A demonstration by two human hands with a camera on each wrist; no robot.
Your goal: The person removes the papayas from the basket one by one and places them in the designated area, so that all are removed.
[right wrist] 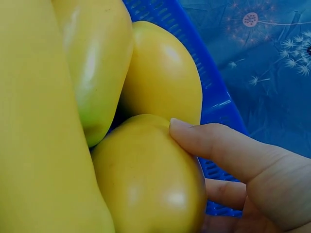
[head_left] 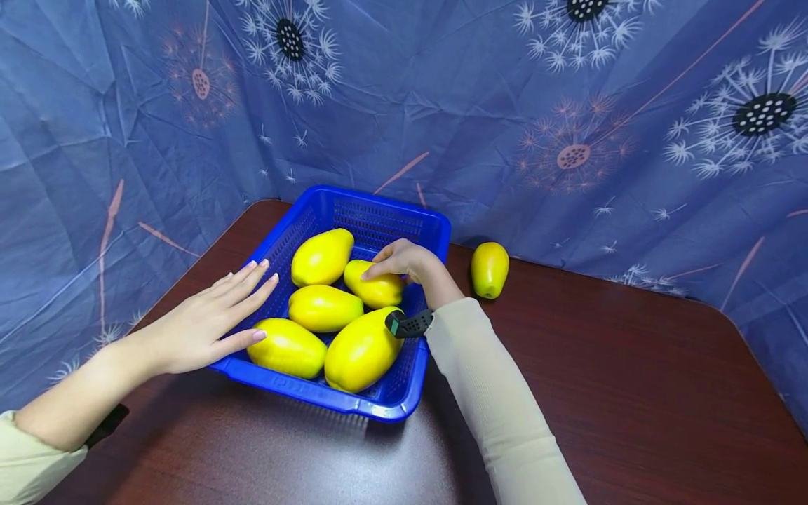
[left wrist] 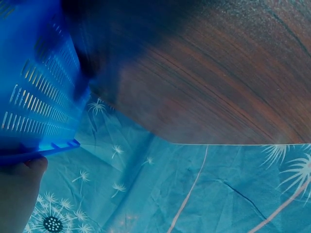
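The right hand point(head_left: 404, 259) pinches a smooth fruit point(head_left: 381, 291) that may slip; the left hand point(head_left: 200, 324), fingers straight, may tip the basket point(head_left: 290, 391) by pressing

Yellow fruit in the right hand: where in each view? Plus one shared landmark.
Head: the yellow fruit is near picture centre, in the right hand.
Left wrist: it can't be made out.
Right wrist: lower middle, thumb on the yellow fruit.
Landmark: blue basket, at left in the left wrist view, behind the fruit in the right.
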